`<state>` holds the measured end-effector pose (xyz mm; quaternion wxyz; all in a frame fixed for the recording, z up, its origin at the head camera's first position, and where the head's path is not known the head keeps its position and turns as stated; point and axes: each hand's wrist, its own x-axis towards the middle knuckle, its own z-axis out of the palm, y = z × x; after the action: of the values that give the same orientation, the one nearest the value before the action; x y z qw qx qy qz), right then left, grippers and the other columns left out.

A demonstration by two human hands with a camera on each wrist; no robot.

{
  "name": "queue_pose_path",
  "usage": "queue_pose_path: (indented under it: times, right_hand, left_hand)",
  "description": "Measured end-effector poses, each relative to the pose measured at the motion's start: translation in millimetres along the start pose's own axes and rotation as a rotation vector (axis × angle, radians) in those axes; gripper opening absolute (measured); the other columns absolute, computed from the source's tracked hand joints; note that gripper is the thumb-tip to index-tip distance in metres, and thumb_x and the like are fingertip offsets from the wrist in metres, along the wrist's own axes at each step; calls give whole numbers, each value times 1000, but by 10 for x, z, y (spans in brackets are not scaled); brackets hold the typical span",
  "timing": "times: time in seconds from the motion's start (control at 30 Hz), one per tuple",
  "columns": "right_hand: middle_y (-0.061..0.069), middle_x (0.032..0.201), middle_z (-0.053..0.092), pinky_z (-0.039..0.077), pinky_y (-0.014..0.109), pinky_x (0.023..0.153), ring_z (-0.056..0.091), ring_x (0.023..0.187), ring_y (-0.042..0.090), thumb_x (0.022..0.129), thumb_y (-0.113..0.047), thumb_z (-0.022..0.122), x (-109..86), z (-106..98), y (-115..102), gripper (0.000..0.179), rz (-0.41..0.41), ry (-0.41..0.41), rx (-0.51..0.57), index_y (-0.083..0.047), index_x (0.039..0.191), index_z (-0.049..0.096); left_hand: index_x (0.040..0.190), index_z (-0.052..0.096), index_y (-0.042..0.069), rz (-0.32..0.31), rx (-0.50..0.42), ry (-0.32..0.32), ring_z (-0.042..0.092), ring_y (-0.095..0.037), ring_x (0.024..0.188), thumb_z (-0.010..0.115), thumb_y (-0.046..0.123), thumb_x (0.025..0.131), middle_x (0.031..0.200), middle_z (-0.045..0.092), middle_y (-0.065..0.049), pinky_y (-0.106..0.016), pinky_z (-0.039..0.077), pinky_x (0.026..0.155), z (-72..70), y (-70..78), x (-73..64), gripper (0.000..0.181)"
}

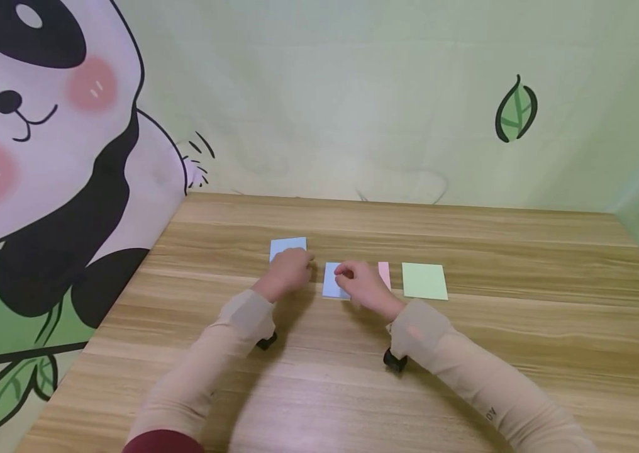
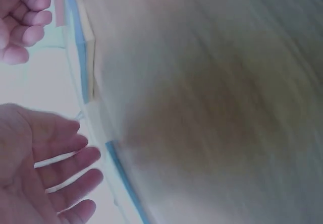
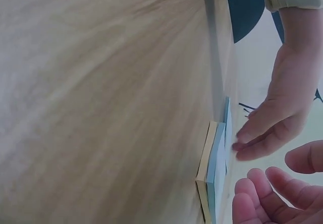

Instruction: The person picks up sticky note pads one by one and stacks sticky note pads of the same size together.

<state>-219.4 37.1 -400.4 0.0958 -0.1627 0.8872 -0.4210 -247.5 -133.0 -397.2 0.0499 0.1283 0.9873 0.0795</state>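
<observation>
Over a blue paper pad point(image 1: 288, 243) at the left, my left hand point(image 1: 288, 272) hovers with fingers relaxed and nothing in them. It covers the pad's near part in the head view. My right hand point(image 1: 367, 286) hangs over the right side of a second blue pad point(image 1: 332, 280), fingers loosely bent and holding nothing. The right wrist view shows this blue pad point(image 3: 217, 156) lying on a pale yellow pad point(image 3: 203, 176), in a low stack. Behind the right hand, a pink pad point(image 1: 384, 272) is mostly hidden.
A light green pad point(image 1: 424, 281) lies to the right of the pink one. All of them lie on a wood-grain table point(image 1: 319, 384). A wall cloth point(image 1: 319, 107) with a panda and leaves hangs behind the far edge.
</observation>
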Motion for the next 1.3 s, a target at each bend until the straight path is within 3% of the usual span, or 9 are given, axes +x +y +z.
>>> queue_pose_path:
  times: [0.07,0.17,0.3,0.47,0.63,0.8,0.87,1.13,1.3]
  right_hand:
    - [12,99,62,46,31,76,55,85,19,86,-13,50,20,-12,-26,24,-1,-2,3,1,104,60]
    - [14,98,62,46,28,73,54,82,18,86,-12,49,71,-31,-65,26,22,-28,79,3,105,59]
    - [16,94,60,49,26,71,53,73,13,87,-10,46,170,-46,-125,31,130,-85,300,6,112,54]
    - [24,112,52,44,35,90,56,93,25,90,-9,42,294,-51,-207,39,250,-156,589,9,124,41]
    - [28,133,35,31,39,102,37,123,36,91,-9,39,371,-50,-263,45,279,-235,819,10,131,29]
    - [22,141,25,21,38,108,23,132,31,91,-10,41,434,33,-322,50,318,-257,964,6,134,24]
    - [19,144,21,17,37,109,18,134,29,90,-12,42,467,88,-344,54,329,-248,992,4,136,20]
    - [18,147,2,5,39,110,1,136,29,88,-14,45,573,296,-376,70,336,-204,1089,1,140,1]
    - [20,147,-4,3,39,110,-2,136,30,87,-16,45,616,378,-367,74,349,-200,1123,0,140,-4]
  left_hand:
    - [92,63,4,-37,-23,52,58,-24,85,48,5,79,90,63,-10,-36,47,68,-26,-54,-7,20]
    - [68,54,1,-127,-121,92,45,-16,60,45,0,75,64,49,-3,-26,36,50,-88,-146,-9,12]
    - [56,30,10,-239,-230,64,25,-14,53,42,-1,72,56,26,0,-23,20,45,-166,-267,-28,23]
    - [55,35,10,-320,-218,27,35,-16,54,44,1,72,57,35,-1,-24,30,45,-153,-411,-12,22]
    - [66,51,2,-346,-228,22,43,-21,60,45,3,71,67,50,-9,-30,40,51,1,-622,115,8]
    - [68,54,5,-293,-187,145,46,-22,61,48,7,65,70,55,-10,-35,40,50,439,-1003,394,6]
    - [61,49,10,-260,-146,205,43,-21,57,48,10,62,64,52,-7,-32,35,46,724,-1245,582,2]
    - [61,51,12,-317,-113,112,47,-25,60,53,17,65,69,56,-7,-39,38,48,1402,-1861,1159,6]
    - [64,54,16,-316,-100,120,47,-23,58,55,23,63,69,56,-3,-37,35,43,1835,-2220,1486,7]
